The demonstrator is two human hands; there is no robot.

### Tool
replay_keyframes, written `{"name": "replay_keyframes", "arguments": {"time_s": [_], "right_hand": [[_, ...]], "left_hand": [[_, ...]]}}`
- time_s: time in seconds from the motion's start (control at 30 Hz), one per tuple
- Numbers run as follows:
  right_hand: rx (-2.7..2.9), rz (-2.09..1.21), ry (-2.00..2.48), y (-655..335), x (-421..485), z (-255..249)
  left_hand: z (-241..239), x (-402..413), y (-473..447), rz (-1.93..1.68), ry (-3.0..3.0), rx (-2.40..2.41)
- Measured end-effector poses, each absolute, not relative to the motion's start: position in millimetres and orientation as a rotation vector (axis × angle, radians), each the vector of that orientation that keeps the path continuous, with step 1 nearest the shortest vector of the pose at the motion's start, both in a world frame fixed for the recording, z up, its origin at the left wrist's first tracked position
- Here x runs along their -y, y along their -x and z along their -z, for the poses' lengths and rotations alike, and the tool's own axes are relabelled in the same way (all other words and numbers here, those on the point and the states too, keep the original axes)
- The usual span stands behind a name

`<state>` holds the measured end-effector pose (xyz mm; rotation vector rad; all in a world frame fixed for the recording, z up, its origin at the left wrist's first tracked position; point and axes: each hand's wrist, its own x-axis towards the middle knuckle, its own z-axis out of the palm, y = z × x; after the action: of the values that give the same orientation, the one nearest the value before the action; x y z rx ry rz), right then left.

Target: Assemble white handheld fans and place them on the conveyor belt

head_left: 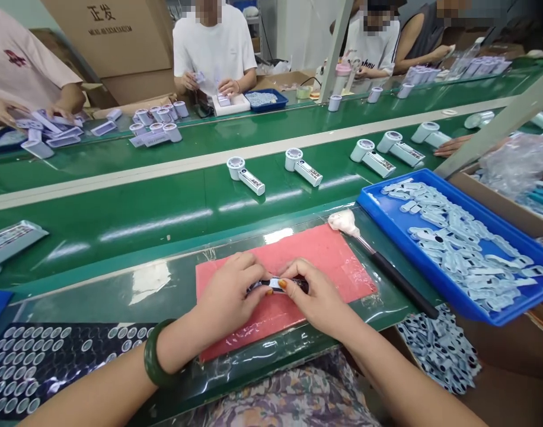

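A slim pale-blue and black plastic piece [277,284] is held level between both hands over a red mat [338,267]. My left hand [233,290], with a green bangle at the wrist, pinches one end between thumb and fingers. The other end is gripped by my right hand [318,296], whose thumb presses on the piece's upper face. Fingers cover much of the piece, so its full shape is hidden. Right of the mat lies a black-handled hammer-like tool [387,274] with its head wrapped in white material.
A blue tray [469,305] holds many pale-blue plastic pieces; a box of similar pieces [444,350] sits below. Handheld fans [251,178] lie along the green conveyor [182,207]. A dark sheet of oval stickers [76,362] is at left. Several people work across the belt.
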<state>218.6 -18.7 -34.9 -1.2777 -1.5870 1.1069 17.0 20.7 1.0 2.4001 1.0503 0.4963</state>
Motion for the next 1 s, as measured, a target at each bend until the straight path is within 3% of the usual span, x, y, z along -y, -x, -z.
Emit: {"name": "replay_keyframes", "arguments": {"time_s": [0.37,1.0], "right_hand": [[2.082,-0.981,1.254,-229.1,41.6,24.1],[2.275,-0.545,1.166,-222.8,45.0,44.9]], "left_hand": [[6.3,28.1,-9.0,-0.494,-2.669,-1.093],[10.0,29.4,-17.5,-0.422,-2.802,-1.130]]}}
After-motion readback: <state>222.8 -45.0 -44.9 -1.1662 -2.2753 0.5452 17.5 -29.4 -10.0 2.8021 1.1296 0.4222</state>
